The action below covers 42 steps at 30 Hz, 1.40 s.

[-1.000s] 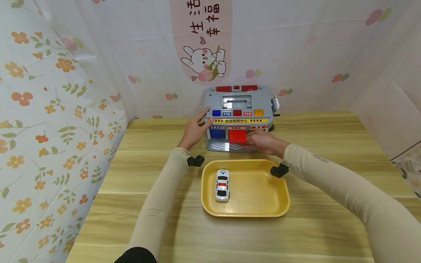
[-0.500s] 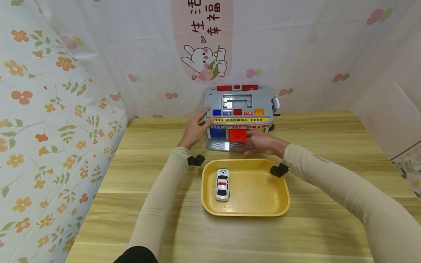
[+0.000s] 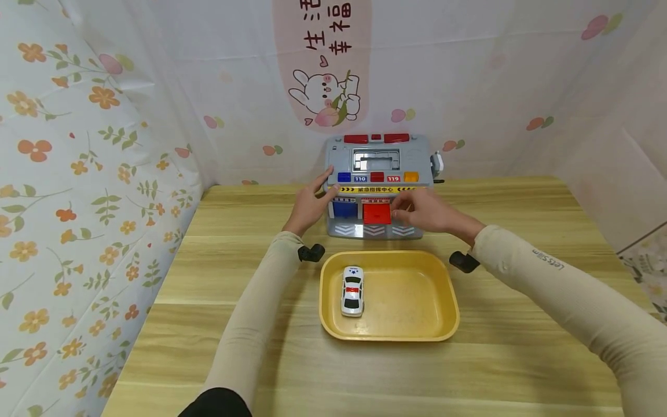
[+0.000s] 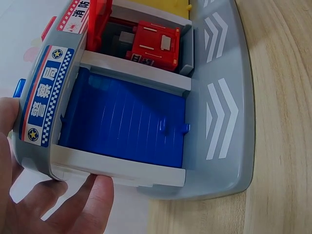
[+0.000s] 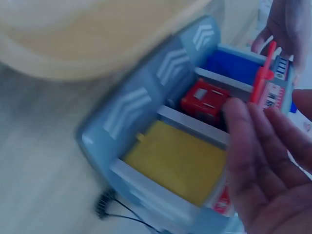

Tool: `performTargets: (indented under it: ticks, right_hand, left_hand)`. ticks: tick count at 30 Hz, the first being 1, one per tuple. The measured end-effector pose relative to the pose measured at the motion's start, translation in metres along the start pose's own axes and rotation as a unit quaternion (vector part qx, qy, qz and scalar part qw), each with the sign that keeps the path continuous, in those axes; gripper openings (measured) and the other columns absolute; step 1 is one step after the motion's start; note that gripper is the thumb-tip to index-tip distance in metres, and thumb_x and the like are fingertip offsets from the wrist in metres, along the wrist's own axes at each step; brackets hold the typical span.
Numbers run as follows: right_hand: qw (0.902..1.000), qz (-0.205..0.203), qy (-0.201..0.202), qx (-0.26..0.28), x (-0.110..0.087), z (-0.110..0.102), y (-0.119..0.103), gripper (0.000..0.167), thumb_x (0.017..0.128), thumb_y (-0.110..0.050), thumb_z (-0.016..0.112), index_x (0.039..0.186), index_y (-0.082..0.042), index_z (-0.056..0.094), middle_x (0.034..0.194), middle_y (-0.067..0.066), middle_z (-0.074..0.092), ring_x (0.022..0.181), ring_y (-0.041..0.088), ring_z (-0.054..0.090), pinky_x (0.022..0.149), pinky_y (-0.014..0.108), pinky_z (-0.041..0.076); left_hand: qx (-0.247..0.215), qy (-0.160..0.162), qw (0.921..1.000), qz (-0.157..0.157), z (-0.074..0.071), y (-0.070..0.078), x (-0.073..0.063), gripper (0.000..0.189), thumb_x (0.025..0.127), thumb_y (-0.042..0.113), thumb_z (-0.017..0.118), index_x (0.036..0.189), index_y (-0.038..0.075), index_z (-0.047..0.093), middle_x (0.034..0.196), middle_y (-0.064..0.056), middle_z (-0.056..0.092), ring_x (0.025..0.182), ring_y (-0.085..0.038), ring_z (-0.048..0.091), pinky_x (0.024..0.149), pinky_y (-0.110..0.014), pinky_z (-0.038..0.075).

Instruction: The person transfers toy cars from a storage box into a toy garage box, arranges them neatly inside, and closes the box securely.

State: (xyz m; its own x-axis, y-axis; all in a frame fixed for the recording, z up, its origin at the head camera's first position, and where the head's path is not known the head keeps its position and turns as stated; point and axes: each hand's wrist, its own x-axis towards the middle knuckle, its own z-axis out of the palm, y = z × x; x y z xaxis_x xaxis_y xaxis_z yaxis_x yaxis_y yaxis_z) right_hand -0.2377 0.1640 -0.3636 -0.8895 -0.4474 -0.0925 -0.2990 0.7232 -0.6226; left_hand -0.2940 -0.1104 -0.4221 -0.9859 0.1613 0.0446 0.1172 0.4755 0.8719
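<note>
You wear snug beige sleeves from upper arm to wrist, hands bare. A small black camera mount is strapped at each wrist. Your right sleeve carries dark lettering near the forearm; a dark garment shows at seven o'clock.

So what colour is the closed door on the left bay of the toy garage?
Blue, ribbed shutter door; clearest in the left wrist view.

Grey station, blue door; yellow tray.

The wooden bench carries a grey toy station at centre frame and a yellow tray just below it.
</note>
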Motion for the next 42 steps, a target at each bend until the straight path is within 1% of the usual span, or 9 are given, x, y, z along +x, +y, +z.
performTargets:
  ticks: [3,6,8,12,18,24,31,39,42]
  right_hand:
    - [0.9942,-0.035,0.057,-0.085,0.004,-0.002,-0.01,0.02,0.092,-0.014,0.071,0.107,-0.001,0.069,0.102,0.015,0.073,0.087,0.027,0.066,0.077,0.036,0.06]
    - [0.9835,-0.046,0.088,-0.151,0.012,-0.001,-0.018,0.04,0.086,-0.021,0.079,0.12,-0.003,0.066,0.118,0.015,0.067,0.109,0.031,0.06,0.096,0.045,0.057]
    - [0.9791,-0.046,0.096,-0.173,0.018,0.002,-0.019,0.056,0.082,-0.025,0.083,0.13,-0.005,0.061,0.132,0.017,0.058,0.126,0.034,0.049,0.108,0.052,0.049]
    - [0.9767,-0.049,0.108,-0.179,0.026,0.009,-0.014,0.075,0.077,-0.028,0.087,0.139,-0.007,0.051,0.143,0.018,0.044,0.136,0.037,0.029,0.116,0.058,0.037]
    - [0.9682,-0.072,0.122,-0.206,0.031,0.018,-0.007,0.092,0.073,-0.031,0.09,0.147,-0.009,0.041,0.147,0.021,0.038,0.141,0.041,0.022,0.118,0.062,0.026]
    - [0.9539,-0.07,0.13,-0.261,0.039,0.029,-0.001,0.114,0.069,-0.038,0.092,0.157,-0.014,0.025,0.148,0.021,0.038,0.145,0.041,0.019,0.114,0.063,0.024]
    - [0.9394,-0.09,0.143,-0.298,0.047,0.037,0.008,0.118,0.066,-0.042,0.094,0.157,-0.018,0.023,0.143,0.022,0.038,0.137,0.041,0.031,0.112,0.064,0.025]
    - [0.9013,-0.127,0.167,-0.379,0.058,0.038,0.013,0.115,0.065,-0.046,0.093,0.156,-0.018,0.029,0.135,0.025,0.044,0.125,0.043,0.041,0.112,0.061,0.035]
    - [0.8938,-0.126,0.17,-0.395,0.06,0.039,0.013,0.114,0.067,-0.047,0.092,0.156,-0.02,0.028,0.133,0.025,0.044,0.125,0.042,0.041,0.112,0.061,0.035]
  left_hand:
    - [0.0,-0.001,1.0,-0.003,0.0,0.001,0.001,0.053,0.098,0.052,0.057,0.148,0.055,0.036,0.163,0.009,0.035,0.15,-0.02,0.038,0.117,-0.039,0.044]
    - [-0.001,-0.002,1.0,-0.004,0.0,0.001,0.001,0.054,0.099,0.052,0.057,0.148,0.055,0.036,0.164,0.009,0.035,0.151,-0.02,0.037,0.117,-0.039,0.044]
    - [-0.001,-0.002,1.0,-0.004,0.0,0.0,0.001,0.054,0.099,0.052,0.057,0.148,0.054,0.035,0.164,0.01,0.034,0.152,-0.019,0.036,0.117,-0.039,0.044]
    - [0.0,-0.002,1.0,-0.001,0.0,-0.001,0.001,0.054,0.099,0.052,0.056,0.149,0.054,0.035,0.164,0.008,0.034,0.151,-0.02,0.036,0.117,-0.039,0.044]
    - [-0.012,-0.005,0.9999,-0.001,-0.002,-0.001,0.0,0.055,0.098,0.053,0.057,0.148,0.054,0.036,0.164,0.01,0.034,0.151,-0.02,0.037,0.117,-0.04,0.044]
    - [-0.012,-0.001,0.9999,0.003,-0.001,-0.003,0.0,0.054,0.098,0.053,0.057,0.148,0.054,0.036,0.164,0.009,0.035,0.151,-0.02,0.037,0.116,-0.039,0.044]
    - [-0.011,-0.003,0.9999,-0.002,0.001,-0.003,-0.002,0.053,0.098,0.053,0.057,0.147,0.056,0.036,0.164,0.008,0.034,0.151,-0.021,0.037,0.116,-0.04,0.044]
    - [-0.014,0.001,0.9999,-0.005,0.0,-0.002,0.0,0.052,0.097,0.055,0.057,0.146,0.057,0.037,0.164,0.009,0.035,0.151,-0.021,0.037,0.117,-0.041,0.044]
    - [-0.017,0.0,0.9998,-0.007,0.0,0.0,-0.001,0.052,0.098,0.053,0.058,0.146,0.057,0.037,0.164,0.008,0.035,0.151,-0.021,0.037,0.117,-0.041,0.044]
